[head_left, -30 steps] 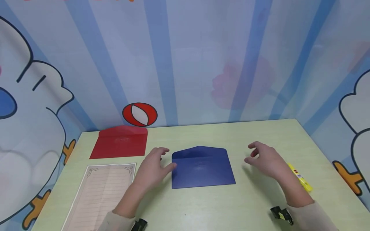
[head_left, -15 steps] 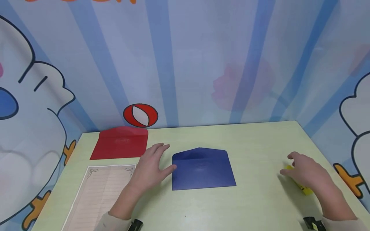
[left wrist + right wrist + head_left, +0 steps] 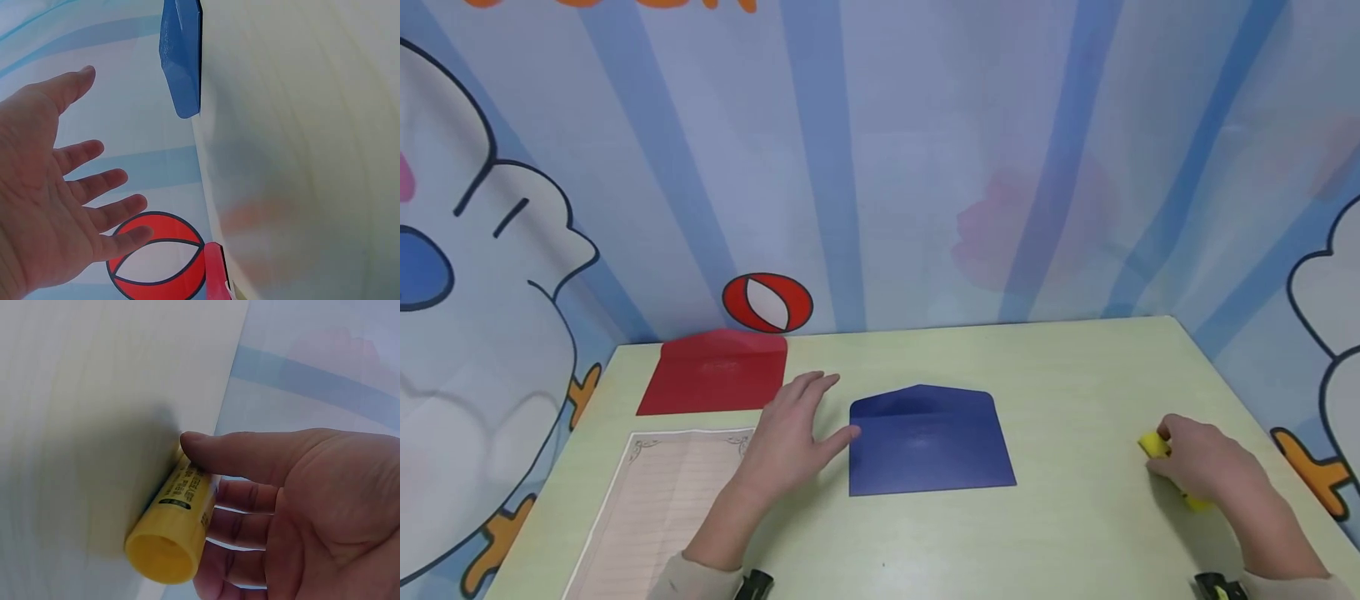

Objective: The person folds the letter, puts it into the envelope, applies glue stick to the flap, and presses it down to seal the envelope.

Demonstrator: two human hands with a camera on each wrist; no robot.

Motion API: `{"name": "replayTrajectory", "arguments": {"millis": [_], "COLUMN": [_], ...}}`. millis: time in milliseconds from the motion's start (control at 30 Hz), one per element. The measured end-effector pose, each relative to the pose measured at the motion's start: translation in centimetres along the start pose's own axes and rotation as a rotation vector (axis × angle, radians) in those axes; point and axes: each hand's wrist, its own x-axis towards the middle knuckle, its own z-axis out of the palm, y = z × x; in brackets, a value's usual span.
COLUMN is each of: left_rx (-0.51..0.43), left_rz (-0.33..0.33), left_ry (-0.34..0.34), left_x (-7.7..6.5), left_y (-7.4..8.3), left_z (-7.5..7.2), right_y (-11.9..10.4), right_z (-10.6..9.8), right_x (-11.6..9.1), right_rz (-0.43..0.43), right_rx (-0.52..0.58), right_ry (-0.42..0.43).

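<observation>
At right, my right hand (image 3: pixel 1212 460) has just gripped the yellow tube (image 3: pixel 177 515), seemingly securing it; my left hand (image 3: pixel 784 450) is spread, empty.

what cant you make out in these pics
Small print on yellow tube: right wrist view, too small and blurred.
Tube's middle: head view, hidden by right hand.
Lower end of lined sheet: head view, cut by bottom edge.
Inside of blue envelope: head view, covered by its own front.

Paper (image 3: pixel 651 508) is left, an envelope (image 3: pixel 931 450) central, tube (image 3: pixel 1153 444) right.
</observation>
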Motion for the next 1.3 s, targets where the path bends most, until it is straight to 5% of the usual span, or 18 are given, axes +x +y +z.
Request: {"name": "replayTrajectory", "arguments": {"millis": [500,1000,1300], "left_rx": [-0.022,-0.083,-0.113], "left_rz": [0.018,0.065,0.049], "left_ry": [0.018,0.041,0.034], "left_x": [0.2,1.0,1.7], "left_y": [0.6,3.1,5.9], "left_z": [-0.2,-0.3,-0.1], "right_y": [-4.8,-14.9,-20.3], "right_z": [-1.6,-1.4,0.9], "right_x": [-0.1,0.6,1.0], "right_rz": [-0.146,-0.355,-0.472], "right_rx": [0.22,0.575,0.699], "right_ry": [0.133,0.252,0.269]}}
